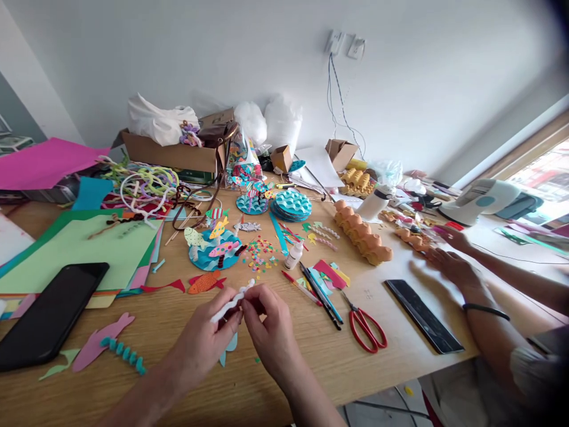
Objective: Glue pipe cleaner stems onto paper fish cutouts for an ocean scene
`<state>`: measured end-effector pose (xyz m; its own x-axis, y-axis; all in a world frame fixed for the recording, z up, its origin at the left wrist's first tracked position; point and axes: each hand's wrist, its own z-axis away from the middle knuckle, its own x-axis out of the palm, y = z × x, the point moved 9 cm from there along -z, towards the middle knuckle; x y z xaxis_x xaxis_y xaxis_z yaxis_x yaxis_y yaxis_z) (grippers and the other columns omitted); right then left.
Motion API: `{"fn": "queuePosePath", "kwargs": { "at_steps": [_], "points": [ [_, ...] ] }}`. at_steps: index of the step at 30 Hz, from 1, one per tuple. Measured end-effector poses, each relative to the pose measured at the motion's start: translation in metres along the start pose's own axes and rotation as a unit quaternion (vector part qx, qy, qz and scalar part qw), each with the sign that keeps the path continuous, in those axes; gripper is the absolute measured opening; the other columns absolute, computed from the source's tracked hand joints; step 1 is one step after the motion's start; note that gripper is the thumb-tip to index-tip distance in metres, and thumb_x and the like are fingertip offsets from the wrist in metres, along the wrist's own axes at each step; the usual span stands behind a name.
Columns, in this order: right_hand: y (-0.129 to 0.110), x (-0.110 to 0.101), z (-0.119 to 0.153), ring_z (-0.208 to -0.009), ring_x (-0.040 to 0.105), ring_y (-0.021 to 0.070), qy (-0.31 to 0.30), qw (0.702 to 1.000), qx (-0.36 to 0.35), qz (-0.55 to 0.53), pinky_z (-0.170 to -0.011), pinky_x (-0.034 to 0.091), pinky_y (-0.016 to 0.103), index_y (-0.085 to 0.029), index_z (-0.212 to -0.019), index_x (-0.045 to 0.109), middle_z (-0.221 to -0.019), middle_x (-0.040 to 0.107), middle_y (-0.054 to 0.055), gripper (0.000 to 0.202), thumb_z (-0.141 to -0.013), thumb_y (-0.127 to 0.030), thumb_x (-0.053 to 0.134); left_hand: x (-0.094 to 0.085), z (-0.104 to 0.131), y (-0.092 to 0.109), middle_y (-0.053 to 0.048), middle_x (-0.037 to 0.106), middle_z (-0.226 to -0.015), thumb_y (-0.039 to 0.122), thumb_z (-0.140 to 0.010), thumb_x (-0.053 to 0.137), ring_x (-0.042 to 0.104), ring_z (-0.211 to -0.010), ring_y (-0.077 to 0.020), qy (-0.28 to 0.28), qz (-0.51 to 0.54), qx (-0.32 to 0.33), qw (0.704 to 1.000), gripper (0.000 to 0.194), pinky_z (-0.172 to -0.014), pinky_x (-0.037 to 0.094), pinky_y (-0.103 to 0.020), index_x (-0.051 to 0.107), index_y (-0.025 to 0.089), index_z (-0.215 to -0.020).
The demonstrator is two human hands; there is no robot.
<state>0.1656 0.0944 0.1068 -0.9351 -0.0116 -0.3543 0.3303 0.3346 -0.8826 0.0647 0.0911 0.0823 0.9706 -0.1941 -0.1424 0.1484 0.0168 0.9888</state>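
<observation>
A pale wall point(200, 53) rises beyond the right grip point(270, 323); a bright window point(544, 190) lies to its right, a wooden counter point(320, 353) beneath.

Soft daylight enters through the overexposed window point(541, 191) at right; the top-right corner is dark.

Glossy black phone point(53, 314); smooth wood-grain tabletop point(311, 373); matt pink paper fish point(98, 345); fuzzy teal pipe cleaner point(127, 354); rough, pulpy orange egg carton point(361, 231). The white twisted strip point(229, 308), partly covered, looks soft, perhaps chenille.
</observation>
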Motion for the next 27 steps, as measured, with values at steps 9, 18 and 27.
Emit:
{"fn": "queuePosePath", "kwargs": {
  "at_steps": [9,18,27],
  "points": [
    [-0.024,0.003,0.008,-0.072,0.052,0.0134,-0.076,0.983,-0.106,0.13,-0.066,0.04,0.023,-0.018,-0.075,0.055,-0.082,0.056,0.005,0.019,-0.086,-0.012,0.041,0.001,0.005,0.009,0.002,0.054,-0.061,0.038,-0.084,0.048,0.053,-0.054,-0.0141,-0.067,-0.05,0.031,0.996,0.022,-0.053,0.043,-0.023,0.056,0.021,-0.073],
    [0.037,0.014,0.016,-0.052,0.046,0.0081,-0.028,0.928,0.186,-0.321,-0.049,0.035,0.02,-0.018,-0.091,0.061,-0.074,0.057,0.0,0.028,-0.076,-0.042,0.061,-0.004,0.012,-0.021,-0.004,0.062,-0.078,0.046,-0.084,0.05,0.056,-0.072,-0.0194,-0.01,0.224,-0.026,0.974,0.032,-0.066,0.046,-0.032,0.062,0.017,-0.091],
    [0.032,0.009,0.004,-0.044,0.038,0.0052,0.04,0.87,0.217,-0.442,-0.045,0.029,0.019,-0.015,-0.075,0.065,-0.058,0.055,-0.003,0.025,-0.066,-0.037,0.071,0.031,0.02,-0.034,-0.002,0.057,-0.072,0.043,-0.084,0.051,0.051,-0.066,-0.0153,-0.092,0.308,-0.085,0.943,0.027,-0.061,0.042,-0.028,0.064,0.019,-0.083]
  ]
}}
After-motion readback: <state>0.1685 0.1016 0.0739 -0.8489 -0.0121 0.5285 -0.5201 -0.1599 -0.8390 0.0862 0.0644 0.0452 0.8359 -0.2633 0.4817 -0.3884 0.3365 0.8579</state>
